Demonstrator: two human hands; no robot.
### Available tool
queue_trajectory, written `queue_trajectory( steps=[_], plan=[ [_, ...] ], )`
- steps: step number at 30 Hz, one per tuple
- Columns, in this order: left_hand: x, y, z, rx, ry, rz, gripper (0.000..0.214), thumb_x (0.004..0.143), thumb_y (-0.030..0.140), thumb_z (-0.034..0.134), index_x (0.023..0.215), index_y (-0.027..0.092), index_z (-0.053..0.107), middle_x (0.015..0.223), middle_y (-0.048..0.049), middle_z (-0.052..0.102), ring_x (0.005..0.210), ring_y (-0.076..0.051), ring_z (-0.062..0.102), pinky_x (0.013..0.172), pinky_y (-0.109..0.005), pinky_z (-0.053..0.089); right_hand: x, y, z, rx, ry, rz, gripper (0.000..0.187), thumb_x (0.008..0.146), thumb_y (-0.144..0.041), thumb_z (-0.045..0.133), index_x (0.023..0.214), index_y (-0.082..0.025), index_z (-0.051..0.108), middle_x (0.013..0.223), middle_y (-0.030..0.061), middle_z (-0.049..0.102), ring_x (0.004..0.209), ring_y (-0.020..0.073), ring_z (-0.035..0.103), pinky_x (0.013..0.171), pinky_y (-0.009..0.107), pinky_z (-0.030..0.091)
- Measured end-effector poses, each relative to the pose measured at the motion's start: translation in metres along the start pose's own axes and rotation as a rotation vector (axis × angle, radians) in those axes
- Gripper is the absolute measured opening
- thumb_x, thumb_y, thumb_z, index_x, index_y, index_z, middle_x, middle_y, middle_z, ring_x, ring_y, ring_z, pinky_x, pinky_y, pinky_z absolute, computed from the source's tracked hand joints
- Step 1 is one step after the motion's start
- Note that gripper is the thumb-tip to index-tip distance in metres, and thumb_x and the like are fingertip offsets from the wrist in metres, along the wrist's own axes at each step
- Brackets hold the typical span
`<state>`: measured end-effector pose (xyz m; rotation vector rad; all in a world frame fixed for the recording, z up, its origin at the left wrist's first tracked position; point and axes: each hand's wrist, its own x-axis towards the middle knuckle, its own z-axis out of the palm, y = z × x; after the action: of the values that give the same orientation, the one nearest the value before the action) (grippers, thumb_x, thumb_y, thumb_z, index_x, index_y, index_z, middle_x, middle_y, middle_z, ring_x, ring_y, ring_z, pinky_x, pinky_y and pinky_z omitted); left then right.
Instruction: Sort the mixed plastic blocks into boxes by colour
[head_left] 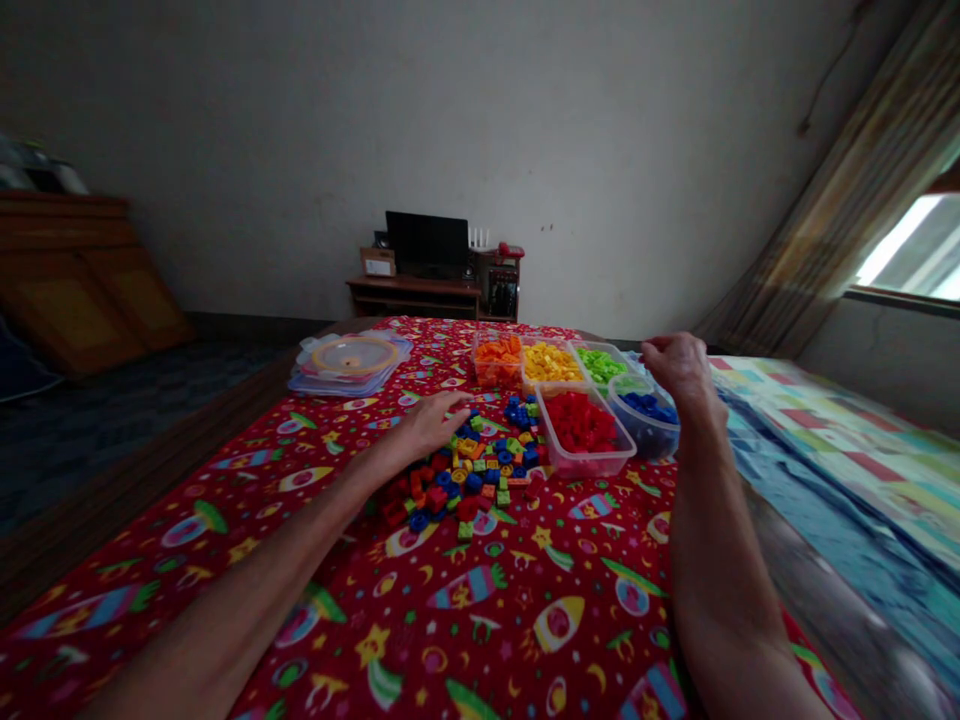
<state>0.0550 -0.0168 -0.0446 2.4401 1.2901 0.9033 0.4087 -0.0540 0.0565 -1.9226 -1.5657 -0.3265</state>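
Note:
A loose pile of mixed toy building bricks (pixel 474 480) in red, blue, yellow, orange and green lies on the table. At its far left edge is my left hand (pixel 433 424), fingers stretched out and apart, with nothing visible in them. My right hand (pixel 679 366) is raised at the right, above the rim of a round clear tub (pixel 651 440) of blue bricks. Its fingers are curled together, and whatever they may hold is hidden. Left of that tub stands a rectangular clear container (pixel 589 465) of red bricks.
Behind are containers of orange bricks (pixel 498 360), yellow bricks (pixel 551 364) and green bricks (pixel 601 364). Stacked lids (pixel 349 362) lie at the far left of the red patterned tablecloth (pixel 480 620). A bed (pixel 847 450) adjoins the table's right side.

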Motion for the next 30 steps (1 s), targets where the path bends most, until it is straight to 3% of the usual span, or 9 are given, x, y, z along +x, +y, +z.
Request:
queue_trajectory(
  steps=[3,6,8,10,15,18,22,27,30],
  plan=[
    [-0.014,0.039,0.018,0.021,-0.11,0.242,0.036,0.089,0.039,0.047,0.117,0.02,0.061,0.122,-0.0086,0.063,0.118,-0.023,0.053,0.104,-0.039,0.039,-0.003,-0.023,0.003,-0.035,0.017,-0.013,0.032,0.082,-0.024,0.044,0.087,-0.014,0.074,0.081,0.0132,0.07,0.079,0.0228,0.063,0.069,0.031,0.044],
    [-0.034,0.075,0.036,0.109,-0.232,0.453,0.034,0.088,0.041,0.053,0.118,0.026,0.061,0.135,-0.0071,0.054,0.13,-0.026,0.041,0.11,-0.046,0.028,-0.01,-0.052,0.013,-0.026,-0.032,-0.137,0.031,0.084,-0.025,0.043,0.089,-0.018,0.073,0.086,0.0109,0.071,0.08,0.02,0.062,0.069,0.028,0.042],
    [-0.044,0.089,0.044,0.201,-0.33,0.51,0.034,0.086,0.041,0.057,0.117,0.029,0.06,0.135,-0.005,0.054,0.131,-0.03,0.038,0.11,-0.054,0.022,-0.017,-0.072,0.022,-0.019,-0.097,-0.233,0.031,0.086,-0.023,0.042,0.089,-0.018,0.072,0.088,0.0113,0.07,0.078,0.019,0.061,0.068,0.026,0.04],
    [-0.048,0.093,0.047,0.277,-0.359,0.485,0.037,0.086,0.04,0.058,0.12,0.029,0.058,0.132,-0.0053,0.056,0.13,-0.032,0.038,0.109,-0.058,0.02,-0.026,-0.091,0.034,-0.006,-0.205,-0.357,0.029,0.085,-0.018,0.043,0.089,-0.015,0.071,0.087,0.0121,0.07,0.076,0.0179,0.059,0.067,0.026,0.038],
    [-0.038,0.067,0.034,0.353,-0.285,0.337,0.024,0.087,0.035,0.057,0.105,0.02,0.063,0.115,-0.0086,0.063,0.119,-0.028,0.047,0.107,-0.05,0.025,-0.049,-0.114,0.066,0.045,-0.465,-0.626,0.031,0.081,-0.006,0.043,0.097,-0.01,0.068,0.092,0.013,0.069,0.081,0.0172,0.058,0.074,0.025,0.041],
    [-0.027,0.046,0.022,0.255,-0.281,0.293,0.02,0.089,0.033,0.052,0.096,0.02,0.065,0.106,-0.0069,0.065,0.107,-0.023,0.055,0.101,-0.04,0.035,-0.055,-0.114,0.08,0.043,-0.496,-0.625,0.038,0.081,-0.003,0.042,0.111,-0.01,0.063,0.103,0.0143,0.067,0.095,0.0199,0.058,0.084,0.028,0.043],
    [-0.009,0.025,0.006,0.097,-0.27,0.237,0.028,0.089,0.034,0.045,0.085,0.019,0.068,0.089,-0.0051,0.069,0.084,-0.018,0.061,0.08,-0.027,0.045,-0.05,-0.118,0.093,-0.127,-0.522,-0.675,0.038,0.087,-0.005,0.036,0.117,-0.007,0.06,0.115,0.0184,0.063,0.106,0.0216,0.058,0.092,0.029,0.043],
    [-0.001,-0.001,-0.013,0.058,-0.067,0.025,0.029,0.083,0.034,0.044,0.072,0.018,0.066,0.073,-0.0019,0.067,0.069,-0.018,0.059,0.067,-0.025,0.044,-0.034,-0.139,0.115,-0.303,-0.645,-0.742,0.034,0.086,-0.009,0.042,0.11,-0.005,0.065,0.11,0.0216,0.065,0.105,0.0257,0.062,0.089,0.033,0.047],
    [-0.004,-0.021,-0.014,0.099,-0.038,-0.052,0.031,0.081,0.035,0.042,0.067,0.017,0.064,0.068,-0.0025,0.065,0.066,-0.018,0.058,0.064,-0.026,0.043,-0.037,-0.147,0.125,-0.35,-0.691,-0.724,0.033,0.084,-0.011,0.045,0.109,-0.005,0.066,0.109,0.0227,0.066,0.102,0.0282,0.064,0.085,0.037,0.05]
  ],
)
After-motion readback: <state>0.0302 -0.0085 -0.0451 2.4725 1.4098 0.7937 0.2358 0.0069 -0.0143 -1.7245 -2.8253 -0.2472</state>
